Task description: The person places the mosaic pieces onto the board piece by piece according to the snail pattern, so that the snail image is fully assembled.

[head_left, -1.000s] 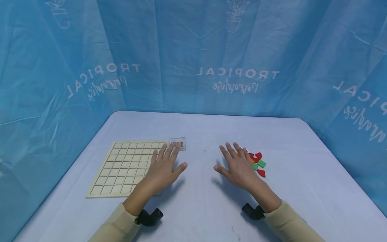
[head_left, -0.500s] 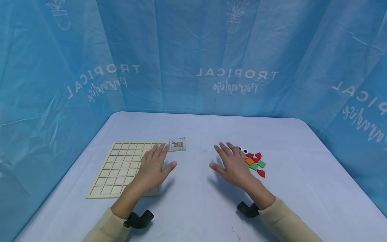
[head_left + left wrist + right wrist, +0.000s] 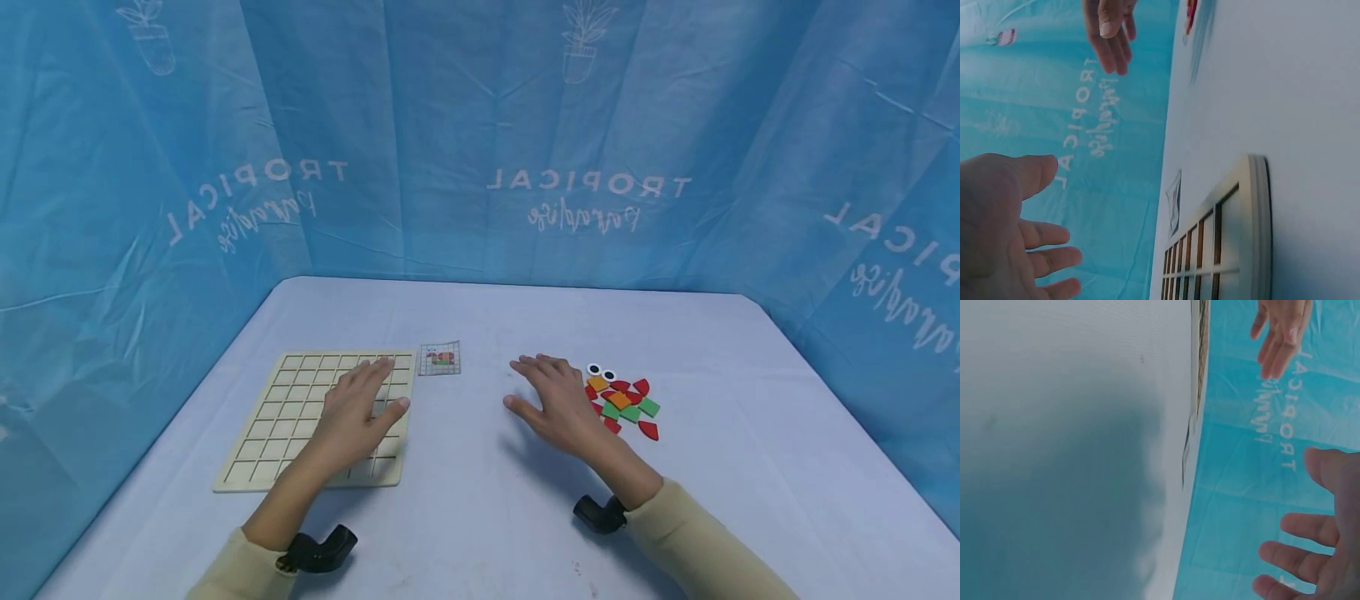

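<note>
A pale wooden board with a grid of square cells (image 3: 262, 448) lies on the left of the table. Above its right part hovers my left hand (image 3: 350, 421), fingers loosely extended, holding nothing. My right hand (image 3: 558, 407) hovers just left of a loose pile of flat pieces, also holding nothing. In that pile are red quarter-round pieces (image 3: 648, 430), green squares (image 3: 648, 407), orange squares (image 3: 619, 401) and two white eye discs (image 3: 594, 369). A small card with a grid and a coloured picture (image 3: 440, 358) lies by the board's far right corner.
A white cloth (image 3: 480, 517) covers the table. Blue curtains (image 3: 465, 125) with white print hang behind it and along both sides. Each wrist carries a black camera mount, one on the left (image 3: 322, 550) and one on the right (image 3: 600, 514).
Both hands have drifted left, the left one farther over the board. The card and more of the coloured pieces have come out from behind them. The fingers look slightly more bent.
</note>
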`<act>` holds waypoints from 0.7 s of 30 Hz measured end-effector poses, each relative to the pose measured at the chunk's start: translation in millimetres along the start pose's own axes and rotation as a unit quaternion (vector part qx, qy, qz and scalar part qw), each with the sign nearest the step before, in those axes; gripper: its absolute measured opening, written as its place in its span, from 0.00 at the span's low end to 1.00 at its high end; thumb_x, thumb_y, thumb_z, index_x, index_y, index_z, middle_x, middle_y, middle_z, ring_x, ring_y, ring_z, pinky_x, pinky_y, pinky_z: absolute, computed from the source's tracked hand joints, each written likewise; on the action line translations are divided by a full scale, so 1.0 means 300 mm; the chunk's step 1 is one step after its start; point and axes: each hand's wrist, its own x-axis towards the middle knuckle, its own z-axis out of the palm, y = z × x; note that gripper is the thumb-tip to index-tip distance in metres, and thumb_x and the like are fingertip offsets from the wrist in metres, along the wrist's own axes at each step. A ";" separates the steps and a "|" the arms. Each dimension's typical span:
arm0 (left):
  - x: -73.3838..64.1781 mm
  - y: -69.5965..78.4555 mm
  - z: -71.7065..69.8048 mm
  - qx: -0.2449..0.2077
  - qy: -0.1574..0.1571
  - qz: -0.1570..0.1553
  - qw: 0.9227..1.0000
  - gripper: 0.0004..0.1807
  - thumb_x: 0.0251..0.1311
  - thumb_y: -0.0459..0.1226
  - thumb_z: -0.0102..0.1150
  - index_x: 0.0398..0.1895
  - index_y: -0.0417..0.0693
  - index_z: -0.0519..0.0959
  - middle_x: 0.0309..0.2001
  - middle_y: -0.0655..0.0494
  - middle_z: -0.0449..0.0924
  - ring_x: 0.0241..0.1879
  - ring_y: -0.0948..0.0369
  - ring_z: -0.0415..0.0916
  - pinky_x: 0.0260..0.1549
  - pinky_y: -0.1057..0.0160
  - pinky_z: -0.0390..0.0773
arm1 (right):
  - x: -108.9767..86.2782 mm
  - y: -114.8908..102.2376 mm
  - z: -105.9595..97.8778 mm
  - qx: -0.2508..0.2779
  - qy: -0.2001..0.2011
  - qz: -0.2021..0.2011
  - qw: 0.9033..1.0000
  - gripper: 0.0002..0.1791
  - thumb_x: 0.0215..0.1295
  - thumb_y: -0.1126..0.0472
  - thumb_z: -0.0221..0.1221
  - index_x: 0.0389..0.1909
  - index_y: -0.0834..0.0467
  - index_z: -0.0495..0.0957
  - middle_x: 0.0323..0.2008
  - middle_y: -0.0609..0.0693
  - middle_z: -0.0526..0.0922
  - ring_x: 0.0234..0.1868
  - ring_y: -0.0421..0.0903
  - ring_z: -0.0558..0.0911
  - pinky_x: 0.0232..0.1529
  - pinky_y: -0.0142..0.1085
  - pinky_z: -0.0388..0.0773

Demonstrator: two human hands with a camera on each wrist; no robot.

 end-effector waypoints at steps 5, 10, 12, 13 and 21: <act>-0.016 -0.030 -0.031 -0.025 0.014 -0.007 1.000 0.34 0.65 0.48 0.50 0.70 0.42 0.59 0.70 0.38 0.57 0.70 0.40 0.47 0.63 0.33 0.45 | 0.017 -0.010 0.021 0.023 0.017 -0.010 1.000 0.31 0.57 0.47 0.63 0.62 0.49 0.71 0.62 0.51 0.74 0.65 0.54 0.68 0.62 0.56 0.64; -0.033 -0.063 -0.064 -0.034 0.018 -0.018 0.999 0.34 0.65 0.49 0.50 0.71 0.45 0.58 0.70 0.38 0.57 0.70 0.40 0.48 0.61 0.31 0.50 | 0.033 -0.019 0.043 0.056 0.028 -0.022 0.998 0.28 0.58 0.49 0.62 0.60 0.50 0.73 0.60 0.52 0.76 0.63 0.53 0.69 0.61 0.55 0.65; -0.040 -0.078 -0.077 -0.039 0.015 -0.025 0.999 0.34 0.65 0.50 0.50 0.71 0.47 0.58 0.70 0.39 0.56 0.70 0.40 0.48 0.60 0.31 0.53 | 0.041 -0.023 0.050 0.073 0.025 -0.021 0.997 0.27 0.58 0.49 0.62 0.60 0.50 0.73 0.60 0.51 0.76 0.62 0.53 0.69 0.61 0.55 0.65; -0.044 -0.085 -0.084 -0.042 0.016 -0.027 0.999 0.34 0.65 0.50 0.50 0.71 0.47 0.58 0.70 0.39 0.56 0.70 0.40 0.48 0.59 0.31 0.54 | 0.045 -0.026 0.053 0.081 0.022 -0.018 0.996 0.27 0.59 0.49 0.62 0.60 0.49 0.73 0.60 0.51 0.76 0.62 0.52 0.69 0.61 0.55 0.66; -0.056 -0.142 -0.134 -0.070 0.028 -0.045 0.996 0.32 0.65 0.47 0.52 0.70 0.47 0.60 0.69 0.39 0.57 0.68 0.40 0.49 0.57 0.30 0.57 | 0.083 -0.042 0.076 0.127 -0.004 0.014 0.992 0.25 0.60 0.47 0.60 0.59 0.47 0.74 0.61 0.49 0.75 0.63 0.50 0.68 0.62 0.53 0.67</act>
